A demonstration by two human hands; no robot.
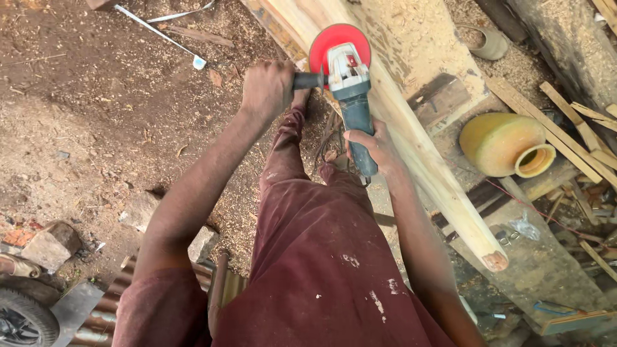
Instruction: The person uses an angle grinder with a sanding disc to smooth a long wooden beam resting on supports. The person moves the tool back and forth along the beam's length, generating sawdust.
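Over a sawdust-strewn yard floor (96,115), a person stands astride a long pale timber (418,148) that runs from the top centre down to the right, its cut end low on the right. Both hands are closed on an angle grinder (350,90) with a red disc (339,42) that lies flat against the timber's upper face. The left hand (267,87) is wrapped tight round the black side handle (307,80); the right hand (373,146) is curled round the rear of the blue-green body, just above where the cord leaves it. The cord itself is hard to follow against the maroon trousers (321,244).

Judging from the grip, the work in hand is sanding the timber's surface. To do it well, the disc should stay nearly flat with light, even pressure, moving along the grain rather than dwelling in 1 spot, which would dish the soft wood. With 2 hands set apart like this, the left steers and the right carries the weight. The cord wants keeping behind the body, clear of the disc and the feet.

A yellow clay pot (504,144) lies on its side to the right of the timber, near a pile of offcuts (578,135). Stones (54,241) and a tyre (22,318) sit at lower left.
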